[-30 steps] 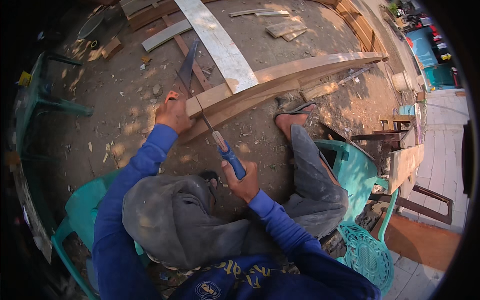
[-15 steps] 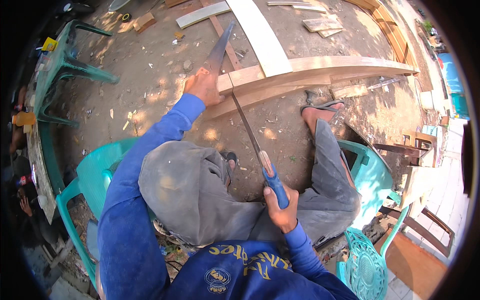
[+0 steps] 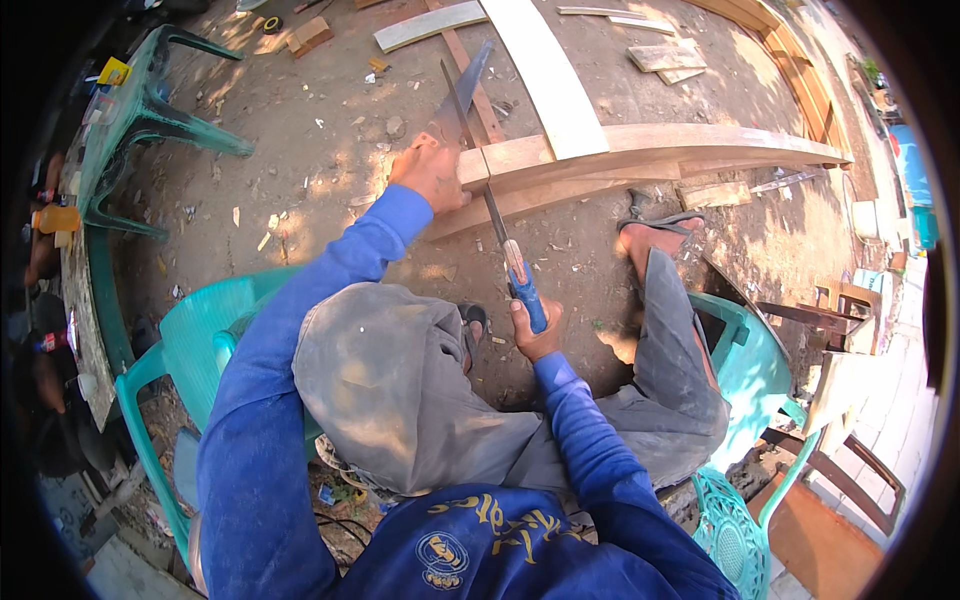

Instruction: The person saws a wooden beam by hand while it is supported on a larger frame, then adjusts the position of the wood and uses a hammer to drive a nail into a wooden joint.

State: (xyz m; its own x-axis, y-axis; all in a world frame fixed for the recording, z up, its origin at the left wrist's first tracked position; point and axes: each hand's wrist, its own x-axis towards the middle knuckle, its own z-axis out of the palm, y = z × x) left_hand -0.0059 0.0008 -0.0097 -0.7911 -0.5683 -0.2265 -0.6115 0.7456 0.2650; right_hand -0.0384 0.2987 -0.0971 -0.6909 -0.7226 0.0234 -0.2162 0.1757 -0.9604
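Note:
My right hand (image 3: pixel 538 328) is closed round the blue handle of a hand saw (image 3: pixel 521 275). The saw's thin blade runs through a cut near the left end of a long, curved wooden piece (image 3: pixel 640 150), and its tip sticks out beyond the far side. Just left of the cut, my left hand (image 3: pixel 428 172) grips that end of the wood, its fingertips partly hidden. Beyond the left hand is a tapered grey-blue shape (image 3: pixel 468 92); I cannot tell whether it is a blade or a shadow.
A pale plank (image 3: pixel 545 75) meets the curved wood from the far side. Offcuts (image 3: pixel 665 58) lie on the dirt ground. Green plastic chairs (image 3: pixel 235 300) stand close by, with a green stool (image 3: pixel 150 110) at far left. My sandalled foot (image 3: pixel 655 240) is near the wood.
My right hand has pushed the saw forward, away from my body, so more blade shows beyond the wood. My left hand keeps its hold. The whole view has shifted slightly.

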